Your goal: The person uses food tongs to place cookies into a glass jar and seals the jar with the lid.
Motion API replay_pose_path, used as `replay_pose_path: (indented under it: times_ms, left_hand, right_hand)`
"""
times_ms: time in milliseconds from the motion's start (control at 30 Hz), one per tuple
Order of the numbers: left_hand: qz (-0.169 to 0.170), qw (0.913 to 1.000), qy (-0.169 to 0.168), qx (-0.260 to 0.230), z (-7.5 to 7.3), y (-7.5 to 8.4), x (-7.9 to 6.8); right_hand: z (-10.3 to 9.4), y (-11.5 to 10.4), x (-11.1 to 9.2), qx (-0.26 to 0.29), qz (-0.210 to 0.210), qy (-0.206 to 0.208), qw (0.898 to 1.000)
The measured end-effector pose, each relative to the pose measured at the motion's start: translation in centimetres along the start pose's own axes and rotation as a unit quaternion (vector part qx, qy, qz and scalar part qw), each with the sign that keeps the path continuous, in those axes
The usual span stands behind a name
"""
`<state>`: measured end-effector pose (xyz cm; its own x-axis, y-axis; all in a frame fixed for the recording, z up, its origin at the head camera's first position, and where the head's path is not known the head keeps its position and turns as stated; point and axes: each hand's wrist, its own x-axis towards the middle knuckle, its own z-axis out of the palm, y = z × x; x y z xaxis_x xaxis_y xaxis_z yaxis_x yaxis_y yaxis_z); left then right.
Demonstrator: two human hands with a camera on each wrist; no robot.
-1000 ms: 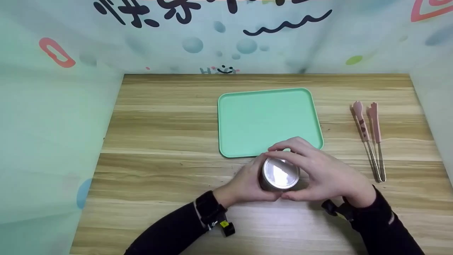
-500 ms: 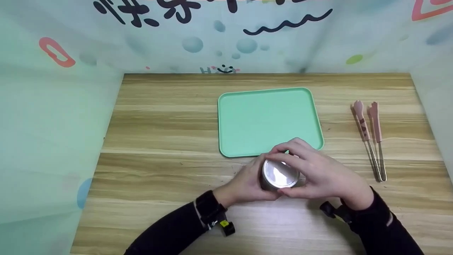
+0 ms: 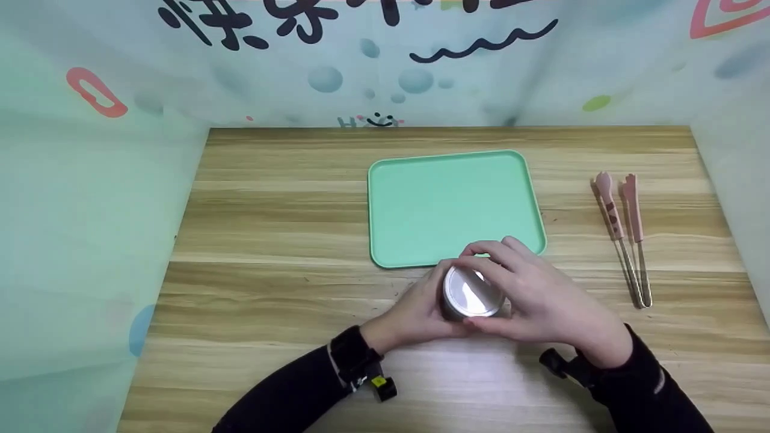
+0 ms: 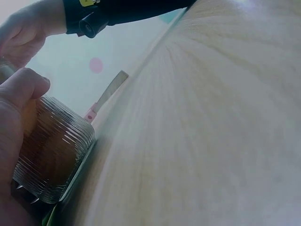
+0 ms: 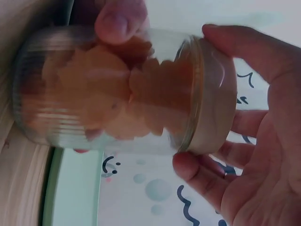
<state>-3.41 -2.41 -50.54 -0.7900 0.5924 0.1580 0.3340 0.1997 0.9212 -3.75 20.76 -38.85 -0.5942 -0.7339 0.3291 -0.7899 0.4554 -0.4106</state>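
Observation:
A clear ribbed glass jar (image 5: pixel 35 94) with a shiny metal lid (image 3: pixel 474 293) stands upright at the front edge of the green tray. Orange-brown pieces with scalloped edges (image 5: pixel 160 94) fill much of it. My left hand (image 3: pixel 415 313) wraps round the jar's body from the left, its thumb on the near side. From the right, my right hand (image 3: pixel 535 300) holds the lid by its rim, thumb in front and fingers behind. The right wrist view shows the lid (image 5: pixel 218 94) seated on the jar's mouth, with the right palm apart from its top.
The light green tray (image 3: pixel 454 204) lies behind the jar on the wood-grain table (image 3: pixel 271 240). To the right rest metal tongs with pink ends (image 3: pixel 622 240). A printed pale cloth (image 3: pixel 325 78) hangs along the back and sides.
The right thumb has slid a little left along the lid's near rim while its fingers shifted slightly right at the far side. The left hand keeps its grip; the whole head view has drifted slightly.

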Motion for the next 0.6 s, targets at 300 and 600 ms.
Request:
replay_pose_path:
  times_ms: [300, 600]
  left_hand:
    - [-0.015, 0.9998, 0.001, -0.01, -0.12, 0.0, -0.06]
    - [-0.013, 0.9994, 0.001, -0.031, -0.16, -0.14, 0.09]
  right_hand:
    - [0.37, -0.29, 0.01, 0.006, 0.018, 0.014, 1.0]
    - [0.29, -0.21, 0.07, 0.014, 0.027, 0.012, 0.999]
